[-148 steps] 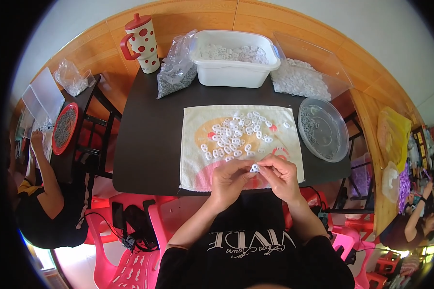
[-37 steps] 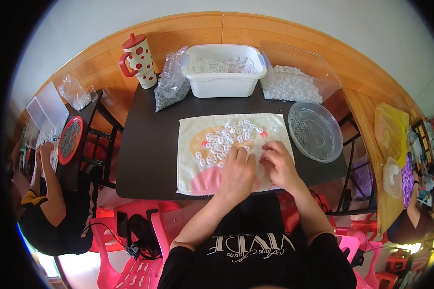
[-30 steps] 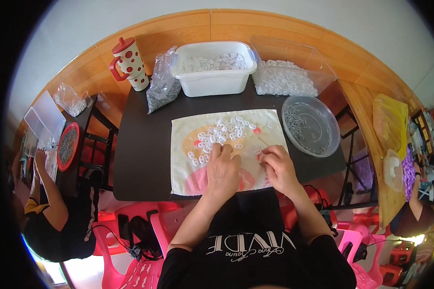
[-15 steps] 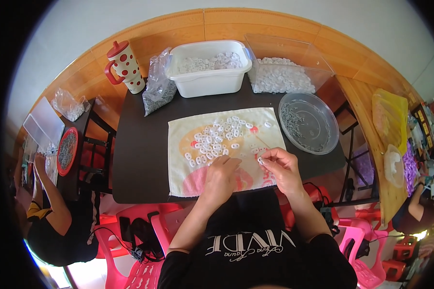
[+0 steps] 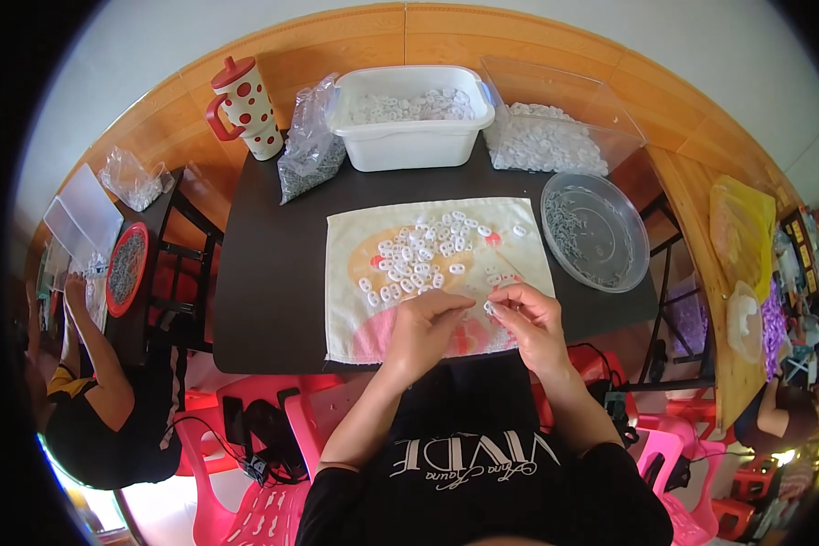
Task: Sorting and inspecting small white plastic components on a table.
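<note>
White plastic ring, tiny, pinched in the right hand fingertips, probably mid-assembly but too small to tell. Left hand fingers curled narrow, just beside it. Both over the towel's near edge, so could easily fumble it off the dark table. Loose ring pile further up.

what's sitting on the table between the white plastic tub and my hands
In the head view, a cloth strewn with small white rings lies between the white tub and both hands, left and right.
</note>
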Demonstrator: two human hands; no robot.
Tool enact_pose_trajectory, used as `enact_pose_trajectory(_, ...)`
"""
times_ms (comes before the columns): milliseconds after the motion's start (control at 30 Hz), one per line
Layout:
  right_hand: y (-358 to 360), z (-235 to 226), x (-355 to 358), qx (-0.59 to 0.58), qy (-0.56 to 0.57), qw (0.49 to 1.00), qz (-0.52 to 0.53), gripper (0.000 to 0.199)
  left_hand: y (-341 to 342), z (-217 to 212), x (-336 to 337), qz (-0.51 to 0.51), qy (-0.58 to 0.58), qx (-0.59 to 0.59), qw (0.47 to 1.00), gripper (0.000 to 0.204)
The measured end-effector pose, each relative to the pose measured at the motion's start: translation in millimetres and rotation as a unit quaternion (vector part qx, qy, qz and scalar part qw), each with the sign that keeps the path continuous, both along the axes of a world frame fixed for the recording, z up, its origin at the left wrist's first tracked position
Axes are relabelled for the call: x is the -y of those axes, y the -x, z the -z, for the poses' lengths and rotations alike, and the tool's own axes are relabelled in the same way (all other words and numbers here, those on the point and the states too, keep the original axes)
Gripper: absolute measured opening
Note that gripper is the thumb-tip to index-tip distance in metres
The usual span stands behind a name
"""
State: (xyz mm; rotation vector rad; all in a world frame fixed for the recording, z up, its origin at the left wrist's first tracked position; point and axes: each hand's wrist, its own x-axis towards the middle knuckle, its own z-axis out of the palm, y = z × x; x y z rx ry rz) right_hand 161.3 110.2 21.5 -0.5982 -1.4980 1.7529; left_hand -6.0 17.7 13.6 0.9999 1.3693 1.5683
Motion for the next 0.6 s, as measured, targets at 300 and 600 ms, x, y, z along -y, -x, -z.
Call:
enact_pose_trajectory(300,0,2,5,0.01,-0.049,0.999,0.007,0.015,-1,-6,11,-0.118,-0.089,-0.464,0.874,0.02)
enact_pose_trajectory(600,-1,-17,3,0.049,-0.291,0.955,0.018,0.014,-3,0,2,0.012,-0.133,-0.125,0.983,0.023)
